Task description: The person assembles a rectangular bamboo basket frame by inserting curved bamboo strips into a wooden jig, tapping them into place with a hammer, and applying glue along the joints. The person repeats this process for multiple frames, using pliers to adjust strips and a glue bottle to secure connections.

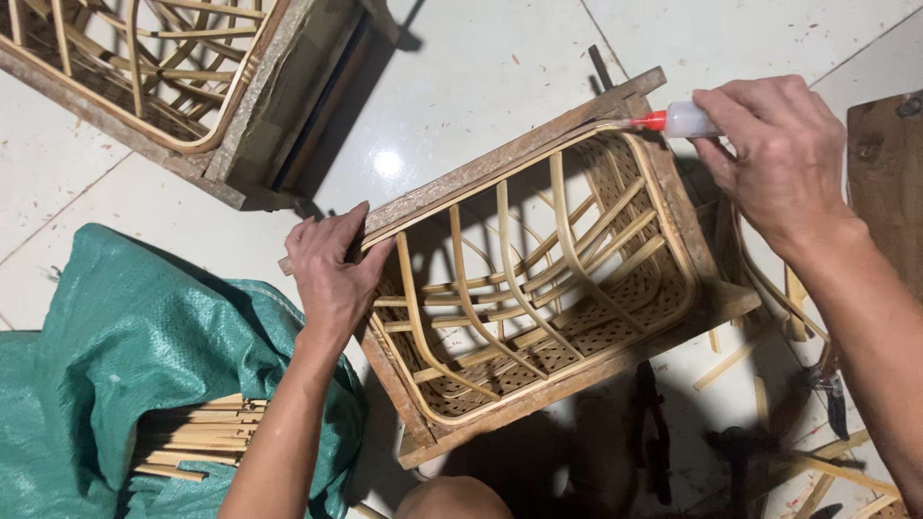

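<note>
Head view: left hand (332, 274) grips the wooden frame (500, 159) around a bamboo basket (538, 288) on the tiled floor (461, 77); right hand (779, 154), fingers clamped on a small glue bottle (685, 120), touches its red nozzle to the frame's far corner.

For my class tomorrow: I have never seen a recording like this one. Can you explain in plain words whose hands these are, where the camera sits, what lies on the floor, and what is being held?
There is one picture, from a camera worn on a person's head, looking down. Both hands are that person's. The left hand grips the corner of a wooden frame that holds a woven bamboo basket. The right hand holds a small squeeze bottle, its red tip at the basket's far rim. On the tiled floor lie a green sack with bamboo strips and a second framed basket.
</note>
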